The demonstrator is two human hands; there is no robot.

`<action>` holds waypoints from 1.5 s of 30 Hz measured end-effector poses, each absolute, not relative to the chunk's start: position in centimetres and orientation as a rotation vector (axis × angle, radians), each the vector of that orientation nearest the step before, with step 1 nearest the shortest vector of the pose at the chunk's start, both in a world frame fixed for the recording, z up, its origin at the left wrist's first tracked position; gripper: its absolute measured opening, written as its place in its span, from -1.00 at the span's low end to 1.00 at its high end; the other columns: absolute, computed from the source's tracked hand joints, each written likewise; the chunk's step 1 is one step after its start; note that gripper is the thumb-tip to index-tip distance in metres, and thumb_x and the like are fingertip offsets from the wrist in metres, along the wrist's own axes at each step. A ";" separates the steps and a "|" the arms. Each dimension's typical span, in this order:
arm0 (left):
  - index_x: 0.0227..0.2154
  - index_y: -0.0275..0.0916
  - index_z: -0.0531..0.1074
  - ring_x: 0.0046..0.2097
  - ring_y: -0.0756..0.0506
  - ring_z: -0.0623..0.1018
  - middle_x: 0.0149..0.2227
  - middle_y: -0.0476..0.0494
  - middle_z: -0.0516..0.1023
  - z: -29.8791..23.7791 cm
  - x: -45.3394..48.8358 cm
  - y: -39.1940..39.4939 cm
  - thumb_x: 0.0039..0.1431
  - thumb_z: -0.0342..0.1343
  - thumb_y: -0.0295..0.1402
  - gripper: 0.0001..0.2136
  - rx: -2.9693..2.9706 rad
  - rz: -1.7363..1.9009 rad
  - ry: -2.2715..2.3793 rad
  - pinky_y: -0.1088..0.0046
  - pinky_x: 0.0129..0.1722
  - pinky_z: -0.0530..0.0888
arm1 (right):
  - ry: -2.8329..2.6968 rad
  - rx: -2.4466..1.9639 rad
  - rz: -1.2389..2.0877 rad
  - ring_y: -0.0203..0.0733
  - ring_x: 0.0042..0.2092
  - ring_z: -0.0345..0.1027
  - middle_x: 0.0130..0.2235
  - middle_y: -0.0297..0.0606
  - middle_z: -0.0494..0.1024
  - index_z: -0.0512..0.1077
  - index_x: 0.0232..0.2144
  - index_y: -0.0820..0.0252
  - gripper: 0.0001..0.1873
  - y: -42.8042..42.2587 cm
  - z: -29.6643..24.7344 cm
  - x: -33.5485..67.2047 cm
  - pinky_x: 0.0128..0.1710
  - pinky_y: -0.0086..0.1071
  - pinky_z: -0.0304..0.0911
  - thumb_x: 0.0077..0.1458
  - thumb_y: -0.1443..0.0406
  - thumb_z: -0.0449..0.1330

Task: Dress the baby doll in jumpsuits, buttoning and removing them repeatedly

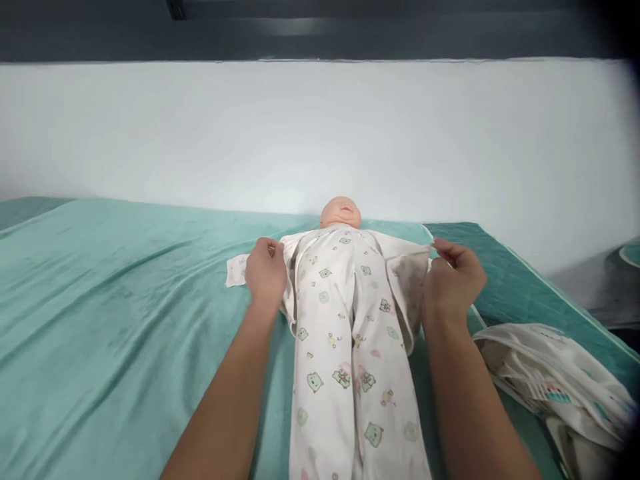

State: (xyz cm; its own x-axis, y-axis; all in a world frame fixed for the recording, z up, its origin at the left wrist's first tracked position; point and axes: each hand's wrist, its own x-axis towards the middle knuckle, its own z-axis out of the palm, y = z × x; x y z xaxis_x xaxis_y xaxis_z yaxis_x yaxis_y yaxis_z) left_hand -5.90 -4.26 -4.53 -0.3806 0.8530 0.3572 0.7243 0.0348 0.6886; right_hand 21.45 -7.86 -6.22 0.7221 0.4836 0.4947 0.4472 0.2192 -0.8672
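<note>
A baby doll (pixel 341 212) lies on its back with its head toward the wall. Over its body is a white baby outfit (pixel 325 313) printed with small green and pink animals, its two long leg panels reaching toward me. My left hand (pixel 267 273) is closed at the outfit's left side near the doll's shoulder, fingertips on the cloth. A sleeve end (pixel 237 270) sticks out beyond that hand. On the other side my right hand (pixel 456 275) pinches the top corner of the outfit's plain white flap, pulling it outward. The doll's arms and legs are hidden.
A green sheet (pixel 125 320) with creases covers the bed, and a darker green cover (pixel 505 273) shows at right. Crumpled white printed cloth or packaging (pixel 555 380) lies at the lower right. A white wall (pixel 300 133) rises behind the doll, below a dark beam (pixel 320 33).
</note>
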 end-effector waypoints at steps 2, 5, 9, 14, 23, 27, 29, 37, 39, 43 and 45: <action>-0.22 -0.17 0.44 -0.09 -0.24 0.47 -0.18 -0.21 0.54 -4.5 -5.6 -4.5 0.24 -0.04 -0.36 -0.84 1.905 1.124 2.283 0.25 -0.19 0.37 | -0.834 -1.367 -0.045 -0.07 0.05 0.42 -0.03 -0.18 0.56 0.48 -0.22 0.15 -0.63 -8.0 -6.0 21.2 0.08 -0.11 0.27 -0.06 0.44 0.00; -0.12 -0.17 0.47 0.10 -0.31 0.36 -0.02 -0.27 0.50 -4.5 -4.8 -4.6 0.24 -0.03 -0.42 -0.78 2.229 1.023 2.304 0.12 -0.03 0.34 | -1.011 -1.381 0.008 -0.08 0.15 0.32 0.07 -0.23 0.51 0.48 -0.16 0.10 -0.65 -8.0 -5.5 19.4 0.14 -0.09 0.22 0.03 0.39 0.02; 0.00 -0.11 0.44 0.14 -0.21 0.36 0.06 -0.18 0.48 -4.9 -4.3 -4.1 0.31 -0.08 -0.40 -0.71 2.405 1.007 2.060 0.19 0.06 0.32 | -1.265 -1.486 0.179 -0.04 0.12 0.32 0.07 -0.14 0.52 0.47 -0.02 0.16 -0.60 -6.3 -5.4 17.8 0.17 -0.09 0.16 0.08 0.28 0.08; 0.11 -0.07 0.37 0.15 -0.19 0.39 0.10 -0.17 0.47 -5.4 -4.7 -2.8 0.35 -0.16 -0.36 -0.65 2.450 0.905 1.989 0.22 0.09 0.28 | -1.493 -1.635 0.146 0.00 0.03 0.38 0.00 -0.14 0.57 0.49 0.00 0.16 -0.58 -3.8 -6.1 19.2 0.10 -0.10 0.19 0.17 0.19 0.03; 0.06 -0.08 0.42 -0.02 -0.20 0.53 -0.04 -0.20 0.58 -4.6 -6.7 0.1 0.31 -0.18 -0.33 -0.63 2.212 0.712 2.098 0.31 -0.09 0.39 | -1.603 -1.894 0.104 0.03 -0.10 0.46 -0.07 -0.20 0.61 0.56 -0.04 -0.05 -0.56 -2.0 -6.2 22.5 -0.13 -0.15 0.28 0.20 0.16 -0.05; -0.01 -0.01 0.47 -0.09 -0.22 0.57 -0.10 -0.15 0.62 -4.7 -8.7 0.8 0.26 -0.12 -0.29 -0.66 1.997 0.619 2.165 0.32 -0.18 0.42 | -1.542 -2.034 0.157 0.05 -0.15 0.48 -0.14 -0.18 0.63 0.55 -0.01 -0.09 -0.55 -1.5 -6.8 24.2 -0.17 -0.12 0.31 0.16 0.16 -0.01; 0.00 -0.03 0.46 -0.05 -0.21 0.56 -0.05 -0.14 0.60 -4.8 -9.2 0.8 0.24 -0.11 -0.32 -0.65 1.983 0.655 2.145 0.31 -0.13 0.43 | -1.572 -2.022 0.166 0.07 -0.09 0.47 -0.07 -0.19 0.61 0.55 0.00 -0.07 -0.55 -1.5 -6.9 24.6 -0.11 -0.07 0.31 0.18 0.16 -0.02; 0.09 -0.07 0.37 0.20 -0.10 0.37 0.15 -0.05 0.45 -3.8 -6.5 -1.9 0.15 -0.13 -0.58 -0.51 2.569 0.943 1.612 0.32 0.20 0.24 | -1.974 -1.323 -0.065 -0.04 0.27 0.14 0.23 -0.10 0.33 0.27 0.23 0.17 -0.32 -3.4 -4.5 21.4 0.23 -0.09 0.12 0.04 0.49 -0.09; 0.15 -0.05 0.31 0.20 -0.08 0.37 0.20 -0.04 0.41 -3.8 -6.0 -2.6 0.18 -0.14 -0.56 -0.50 2.633 0.806 1.536 0.31 0.22 0.21 | -2.107 -1.240 0.073 -0.08 0.25 0.18 0.23 -0.18 0.34 0.22 0.24 0.08 -0.29 -3.8 -4.2 21.0 0.21 -0.12 0.16 0.02 0.50 -0.07; 0.23 -0.09 0.20 0.23 -0.13 0.34 0.25 -0.12 0.35 -4.3 -6.3 -2.9 0.24 -0.17 -0.53 -0.49 2.623 0.640 1.691 0.24 0.26 0.16 | -2.153 -1.558 0.081 0.09 0.20 0.24 0.20 -0.10 0.39 0.21 0.23 0.11 -0.34 -3.7 -5.5 21.8 0.22 0.16 0.04 0.05 0.47 -0.04; 0.21 -0.08 0.21 0.22 -0.13 0.36 0.24 -0.12 0.36 -4.4 -6.7 -2.8 0.24 -0.18 -0.52 -0.51 2.598 0.613 1.754 0.22 0.25 0.17 | -2.150 -1.716 0.015 0.16 0.21 0.23 0.20 -0.03 0.38 0.17 0.25 0.13 -0.35 -3.5 -6.4 22.5 0.24 0.31 -0.11 0.08 0.45 -0.03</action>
